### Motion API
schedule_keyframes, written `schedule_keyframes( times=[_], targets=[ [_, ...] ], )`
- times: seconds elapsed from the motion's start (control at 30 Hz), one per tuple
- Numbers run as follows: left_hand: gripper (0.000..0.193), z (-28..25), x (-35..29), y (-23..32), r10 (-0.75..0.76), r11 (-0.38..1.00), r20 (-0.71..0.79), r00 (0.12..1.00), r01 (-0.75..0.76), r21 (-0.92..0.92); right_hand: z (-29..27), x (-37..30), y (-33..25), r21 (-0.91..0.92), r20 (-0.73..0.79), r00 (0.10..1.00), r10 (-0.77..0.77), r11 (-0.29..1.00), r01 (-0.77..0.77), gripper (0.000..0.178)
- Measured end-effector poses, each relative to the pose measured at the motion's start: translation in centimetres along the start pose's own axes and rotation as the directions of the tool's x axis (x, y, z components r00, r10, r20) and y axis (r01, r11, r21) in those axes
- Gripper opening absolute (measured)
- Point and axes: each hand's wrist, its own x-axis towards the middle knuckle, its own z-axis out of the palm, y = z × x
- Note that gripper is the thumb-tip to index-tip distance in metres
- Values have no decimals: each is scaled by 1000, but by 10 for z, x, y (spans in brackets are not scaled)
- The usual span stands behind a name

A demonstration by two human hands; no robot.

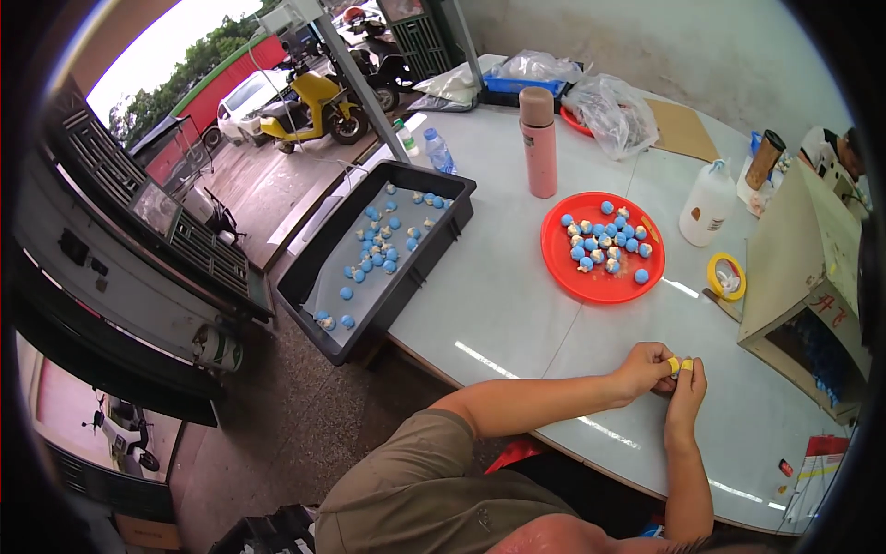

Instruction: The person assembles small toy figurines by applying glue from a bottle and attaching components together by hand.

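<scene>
Pinching one small yellow piece [680,365], left hand [641,369] and right hand [688,392] meet near the table edge [591,452].

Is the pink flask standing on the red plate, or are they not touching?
Apart. The head view shows the pink flask upright on the pale table, with a strip of bare tabletop between its base and the red plate's rim.
</scene>
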Motion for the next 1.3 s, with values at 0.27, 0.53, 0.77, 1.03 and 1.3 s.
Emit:
schedule_keyframes(
  times=[0.27,0.53,0.77,1.03,1.3],
  targets=[
    [18,-1,1,-1,3,1000,32,999,-2,-22,-1,-2,2,27,-3,1000,-13,1000,13,24],
    [18,1,2,-4,11,1000,27,1000,-11,-22,0,-2,3,8,-34,999,-9,1000,9,24],
    [18,1,0,0,7,1000,25,1000,-6,-10,3,-5,-1,20,-33,999,-9,1000,10,23],
    [18,3,1,-2,6,1000,33,999,-5,-18,2,-5,0,19,-38,999,-14,1000,15,22],
    [17,4,-1,1,1,1000,22,1000,0,-23,3,-5,2,-3,-53,998,-26,1000,25,23]
  ],
)
